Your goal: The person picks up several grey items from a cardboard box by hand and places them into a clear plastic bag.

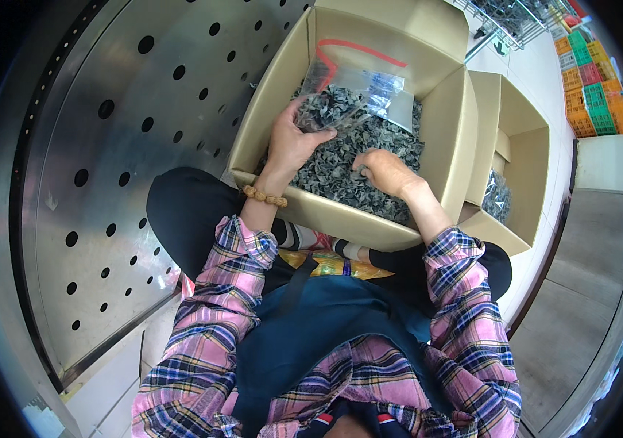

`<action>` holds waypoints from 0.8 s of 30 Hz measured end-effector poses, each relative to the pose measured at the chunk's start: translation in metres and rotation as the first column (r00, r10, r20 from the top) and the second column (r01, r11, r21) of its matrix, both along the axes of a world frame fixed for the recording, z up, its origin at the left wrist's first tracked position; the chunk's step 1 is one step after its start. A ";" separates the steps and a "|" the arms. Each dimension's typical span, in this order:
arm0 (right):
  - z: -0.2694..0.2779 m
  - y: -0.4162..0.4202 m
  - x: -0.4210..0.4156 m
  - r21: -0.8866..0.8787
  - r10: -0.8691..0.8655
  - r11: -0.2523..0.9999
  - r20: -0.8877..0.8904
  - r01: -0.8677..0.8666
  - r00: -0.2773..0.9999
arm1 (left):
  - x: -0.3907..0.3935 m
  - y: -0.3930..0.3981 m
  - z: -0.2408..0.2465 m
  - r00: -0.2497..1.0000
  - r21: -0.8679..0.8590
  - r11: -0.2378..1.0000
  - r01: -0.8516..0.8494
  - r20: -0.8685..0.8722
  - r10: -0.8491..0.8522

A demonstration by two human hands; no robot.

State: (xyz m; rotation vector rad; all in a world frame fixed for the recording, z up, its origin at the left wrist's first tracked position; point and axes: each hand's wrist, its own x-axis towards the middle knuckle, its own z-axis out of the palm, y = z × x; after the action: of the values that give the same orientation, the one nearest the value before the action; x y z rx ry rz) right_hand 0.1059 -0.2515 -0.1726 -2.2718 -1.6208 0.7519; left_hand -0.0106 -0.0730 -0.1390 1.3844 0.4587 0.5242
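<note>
Before me stands an open cardboard box with a deep layer of dark, curled dried pieces that look like dried black fungus. My left hand grips a clear plastic bag with a red strip along its mouth. Some of the dried pieces sit in the bottom of that bag, which lies over the heap inside the box. Lower and to the right, my right hand is down at the heap with its fingers curled. Its fingertips are partly hidden, so whether they pinch any pieces is unclear.
A perforated metal panel rises close on my left. Right of the box is a second cardboard box holding a filled bag. Beyond are a wire rack and stacked coloured crates. A yellow package lies by my legs.
</note>
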 end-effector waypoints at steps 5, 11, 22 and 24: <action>0.046 -0.007 0.001 0.381 -0.230 0.877 -0.199 0.292 0.953 | -0.001 0.005 -0.007 1.000 0.036 0.999 0.000 -0.012 0.001; 0.142 0.020 0.005 0.823 -0.300 0.471 -0.191 0.319 0.935 | 0.002 0.003 -0.010 0.997 0.120 0.991 0.065 -0.039 -0.061; 0.162 0.050 0.028 0.045 0.104 0.992 0.202 -0.116 0.974 | -0.001 -0.001 0.000 0.983 0.163 0.970 0.183 -0.021 -0.182; 0.153 0.056 0.024 0.246 0.215 0.941 0.098 -0.233 0.972 | -0.001 -0.002 0.004 0.983 0.146 0.972 0.182 -0.004 -0.184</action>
State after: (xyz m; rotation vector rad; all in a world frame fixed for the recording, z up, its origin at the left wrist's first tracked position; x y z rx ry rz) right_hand 0.1300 -0.1950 -0.0192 -1.9758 -1.9095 0.4804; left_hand -0.0118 -0.0753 -0.1353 1.5467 0.2849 0.4195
